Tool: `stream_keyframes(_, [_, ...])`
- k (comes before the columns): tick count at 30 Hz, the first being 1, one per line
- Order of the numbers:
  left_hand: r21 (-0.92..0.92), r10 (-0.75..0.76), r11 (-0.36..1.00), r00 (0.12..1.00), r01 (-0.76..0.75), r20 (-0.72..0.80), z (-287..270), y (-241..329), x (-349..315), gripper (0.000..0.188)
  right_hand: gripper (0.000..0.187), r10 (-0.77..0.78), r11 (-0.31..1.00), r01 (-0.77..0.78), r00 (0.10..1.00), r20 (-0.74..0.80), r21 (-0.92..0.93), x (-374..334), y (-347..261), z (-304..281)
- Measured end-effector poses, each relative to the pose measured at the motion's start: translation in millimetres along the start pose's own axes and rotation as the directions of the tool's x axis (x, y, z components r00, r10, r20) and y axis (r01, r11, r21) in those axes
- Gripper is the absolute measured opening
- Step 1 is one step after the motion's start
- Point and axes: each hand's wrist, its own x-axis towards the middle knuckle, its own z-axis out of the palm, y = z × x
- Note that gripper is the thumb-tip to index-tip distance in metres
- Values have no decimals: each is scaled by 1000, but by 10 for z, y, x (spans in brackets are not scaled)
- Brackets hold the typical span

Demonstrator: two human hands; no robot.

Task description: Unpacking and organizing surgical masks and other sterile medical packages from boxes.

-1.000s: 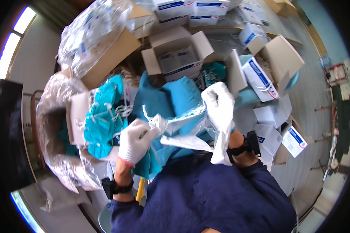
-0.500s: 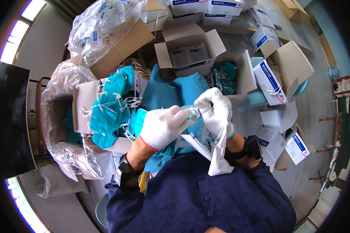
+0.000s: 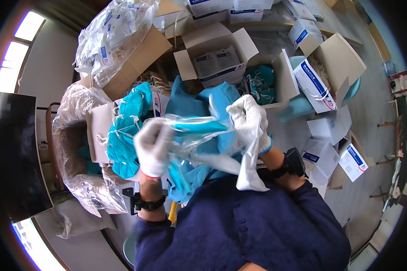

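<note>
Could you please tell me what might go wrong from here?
The teal folded piece in clear plastic film lies between the white-gloved left hand and white-gloved right hand; it might slip and drop. The limp white strip hanging from the right hand might get in the way. Loose white straps on the teal rounded masks beside the left hand might snag it.

You are gripping a white packet [image 3: 251,174] in your curled right hand [image 3: 249,119], while your blurred left hand [image 3: 153,147] is touching clear plastic around a teal mask [image 3: 203,127]. Piled teal masks [image 3: 123,140] are lying just beside your left hand; an open carton [image 3: 224,77] is standing beyond.
</note>
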Motion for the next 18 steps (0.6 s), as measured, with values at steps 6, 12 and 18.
stream_keyframes(6, [-181, -9, 983, 974, -33, -226, -312, 402, 233, 22, 13, 169, 968, -97, 936, 310, -233, -109, 154, 80])
stream_keyframes(12, [-5, -73, 997, 966, 77, 249, 579, 699, 964, 21, 21, -115, 833, 342, 876, 468, -435, -655, 1262, 366])
stream_keyframes(18, [-498, -172, 809, 935, 314, 310, 1767, 499, 1694, 14, 18, 481, 841, -538, 792, 376, 56, -645, 1405, 726])
